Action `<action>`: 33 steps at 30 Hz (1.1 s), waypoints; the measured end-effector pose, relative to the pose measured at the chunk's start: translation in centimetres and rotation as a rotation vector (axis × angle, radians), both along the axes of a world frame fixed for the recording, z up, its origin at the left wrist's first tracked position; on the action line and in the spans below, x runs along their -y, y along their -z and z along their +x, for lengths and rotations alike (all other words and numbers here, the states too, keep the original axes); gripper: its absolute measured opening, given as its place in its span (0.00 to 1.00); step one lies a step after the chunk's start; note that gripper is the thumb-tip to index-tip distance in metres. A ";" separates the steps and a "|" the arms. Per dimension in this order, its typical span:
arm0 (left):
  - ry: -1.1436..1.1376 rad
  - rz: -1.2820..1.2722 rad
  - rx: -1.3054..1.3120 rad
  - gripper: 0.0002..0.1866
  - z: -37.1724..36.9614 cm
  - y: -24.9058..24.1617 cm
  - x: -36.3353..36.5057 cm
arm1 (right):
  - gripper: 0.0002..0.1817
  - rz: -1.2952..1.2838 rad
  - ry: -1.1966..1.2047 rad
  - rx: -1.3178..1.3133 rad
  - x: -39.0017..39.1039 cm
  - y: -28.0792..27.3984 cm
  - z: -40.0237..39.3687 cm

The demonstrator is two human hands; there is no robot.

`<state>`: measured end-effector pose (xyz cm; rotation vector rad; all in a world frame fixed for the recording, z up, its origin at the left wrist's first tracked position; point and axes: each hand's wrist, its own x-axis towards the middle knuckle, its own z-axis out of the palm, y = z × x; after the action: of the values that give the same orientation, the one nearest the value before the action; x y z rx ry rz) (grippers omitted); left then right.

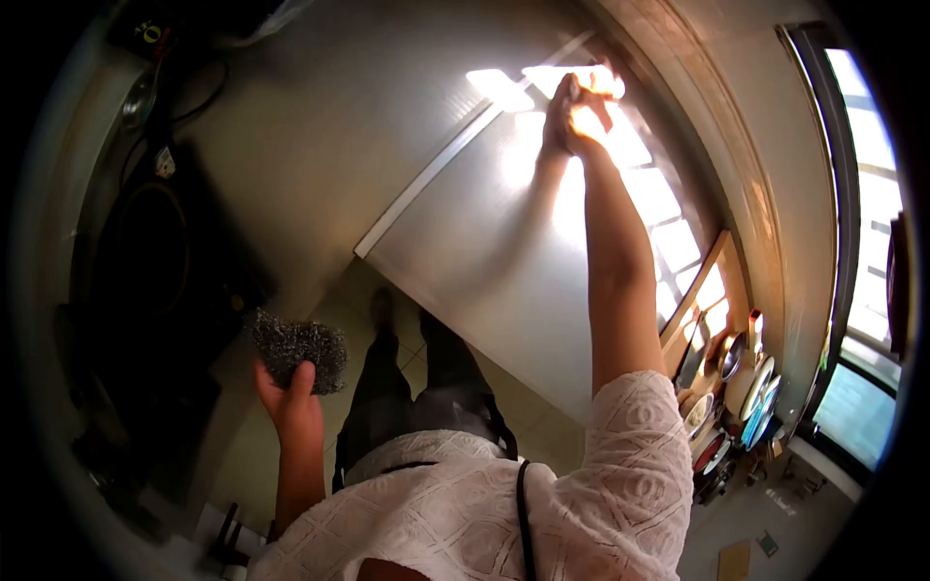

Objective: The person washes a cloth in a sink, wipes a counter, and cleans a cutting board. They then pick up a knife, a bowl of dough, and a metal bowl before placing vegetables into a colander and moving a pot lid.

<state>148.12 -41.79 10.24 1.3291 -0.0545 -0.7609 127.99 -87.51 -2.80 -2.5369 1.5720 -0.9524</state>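
A grey steel-wool scrubber [302, 353] is held in my left hand [291, 397], low on the left beside my legs, with the thumb pressed against it. My right arm reaches far forward over the shiny metal surface [465, 218]. At its end my right hand [579, 121] is at the bright sunlit patch near the back edge, its fingers bent. Glare washes out the fingertips, and whatever they hold, if anything, cannot be made out.
A dark stove-like appliance [155, 252] stands at the left. On the right, a wooden board [702, 286] leans near several stacked dishes [751, 387]. A window [867, 252] lies beyond them. A pale raised strip [426, 184] crosses the metal surface.
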 end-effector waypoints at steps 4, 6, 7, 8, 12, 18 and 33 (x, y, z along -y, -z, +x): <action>0.182 -0.105 0.031 0.30 1.3 -0.7 -0.5 | 0.17 0.335 0.727 -0.528 -13.6 -5.5 -14.4; 0.303 -0.128 0.022 0.29 2.2 -0.1 -0.7 | 0.23 0.350 0.858 -0.342 -19.3 -5.1 -17.4; 0.337 -0.130 0.037 0.28 2.5 0.2 -0.5 | 0.24 0.174 0.854 -0.327 -22.2 -3.4 -18.3; 0.375 -0.135 0.010 0.27 2.6 0.0 -0.5 | 0.25 0.191 0.849 -0.252 -24.4 -3.6 -17.4; 0.536 -0.165 0.037 0.24 2.3 -1.8 -0.5 | 0.29 0.168 0.686 -0.026 -29.6 -3.6 -8.4; 0.691 -0.230 0.120 0.23 -1.4 -5.4 1.4 | 0.26 0.136 0.123 0.080 -27.5 -4.7 0.3; 0.871 -0.172 0.038 0.20 -23.2 -6.3 3.1 | 0.33 0.393 0.513 -0.105 -50.5 -7.9 -37.7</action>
<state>124.90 -44.89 16.53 1.1315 -0.7503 -1.4198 90.30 -37.04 5.07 -1.9847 2.2372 -0.4555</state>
